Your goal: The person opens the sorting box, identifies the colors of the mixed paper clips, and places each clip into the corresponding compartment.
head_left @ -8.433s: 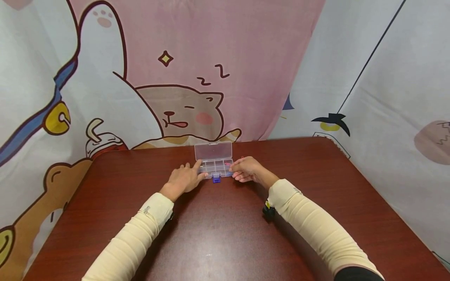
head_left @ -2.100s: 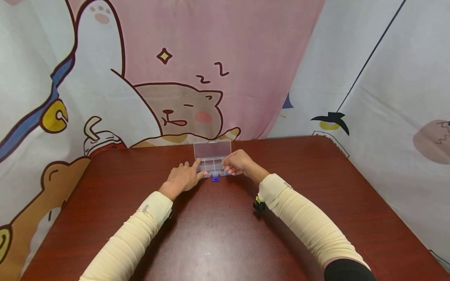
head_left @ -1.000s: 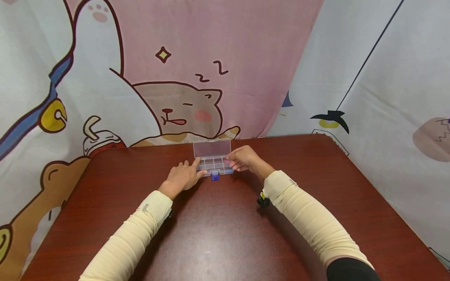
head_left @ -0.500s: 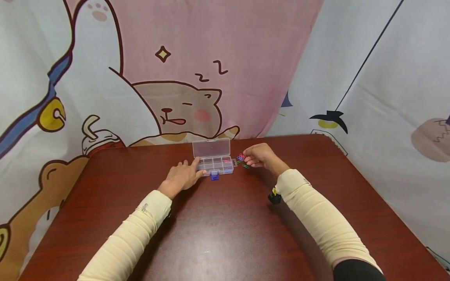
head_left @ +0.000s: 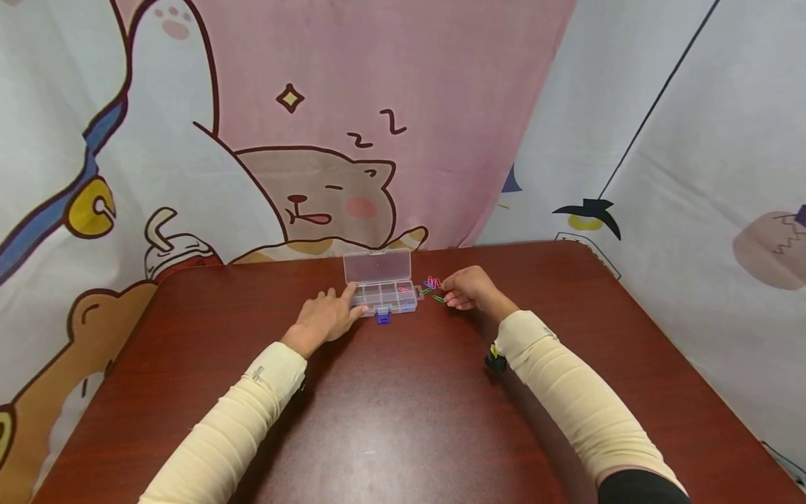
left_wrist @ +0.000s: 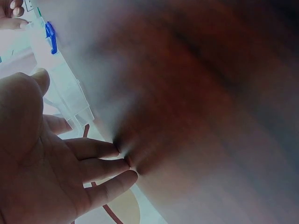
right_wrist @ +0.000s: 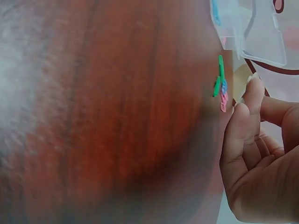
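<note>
A clear compartment box (head_left: 373, 297) lies on the table with its lid (head_left: 378, 267) raised and a blue clasp (head_left: 383, 317) at the front. A pink paperclip (head_left: 404, 289) is in a back right compartment, and blue paperclips (head_left: 408, 306) lie in the front right one. My left hand (head_left: 323, 316) rests at the box's left end, fingers spread, thumb and index finger touching it. Just right of the box, several loose paperclips (right_wrist: 223, 95) in pink, blue and green lie together. My right hand (head_left: 472, 288) is beside them, its fingers loosely bent, thumb and index finger apart with nothing seen between them.
The brown table (head_left: 390, 406) extends around both arms. Behind it hangs a cartoon-printed cloth (head_left: 378, 105), close to the table's back edge. A green paperclip (head_left: 439, 299) lies slightly nearer the front than the other loose clips.
My right hand has moved from over the box's right compartments out to the right, uncovering the loose paperclips, then slightly toward the front. My left hand has stayed at the box's left end.
</note>
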Motion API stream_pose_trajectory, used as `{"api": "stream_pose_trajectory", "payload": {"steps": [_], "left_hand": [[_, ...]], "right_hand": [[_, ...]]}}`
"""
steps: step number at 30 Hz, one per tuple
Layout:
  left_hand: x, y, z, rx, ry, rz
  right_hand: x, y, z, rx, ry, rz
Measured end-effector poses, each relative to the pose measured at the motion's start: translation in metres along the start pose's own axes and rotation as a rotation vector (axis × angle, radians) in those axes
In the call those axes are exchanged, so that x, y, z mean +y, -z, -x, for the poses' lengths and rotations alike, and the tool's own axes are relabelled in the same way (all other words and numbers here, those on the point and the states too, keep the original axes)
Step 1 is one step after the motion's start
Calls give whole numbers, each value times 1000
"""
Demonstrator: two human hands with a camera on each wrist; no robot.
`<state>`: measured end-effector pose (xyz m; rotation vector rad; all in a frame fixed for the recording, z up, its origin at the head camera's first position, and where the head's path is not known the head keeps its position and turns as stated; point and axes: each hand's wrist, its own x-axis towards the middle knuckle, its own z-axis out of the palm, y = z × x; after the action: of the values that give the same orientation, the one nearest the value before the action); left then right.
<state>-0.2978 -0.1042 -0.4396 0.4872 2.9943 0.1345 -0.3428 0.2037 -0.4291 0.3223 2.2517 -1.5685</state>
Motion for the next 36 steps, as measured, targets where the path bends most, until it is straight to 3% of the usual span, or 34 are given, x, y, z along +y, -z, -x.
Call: {"api": "stream_pose_trajectory", "payload": {"steps": [14,23,36], "left_hand": [[0,-1,-2,8,-4,-7],[0,0,-1,27,-5,-8],[-1,0,0,25,-4,-10]], "right_hand": [[8,-9,1,19,-23,52],[8,-16,0,97,45,247],[4,-22,0,111,30,306]]}}
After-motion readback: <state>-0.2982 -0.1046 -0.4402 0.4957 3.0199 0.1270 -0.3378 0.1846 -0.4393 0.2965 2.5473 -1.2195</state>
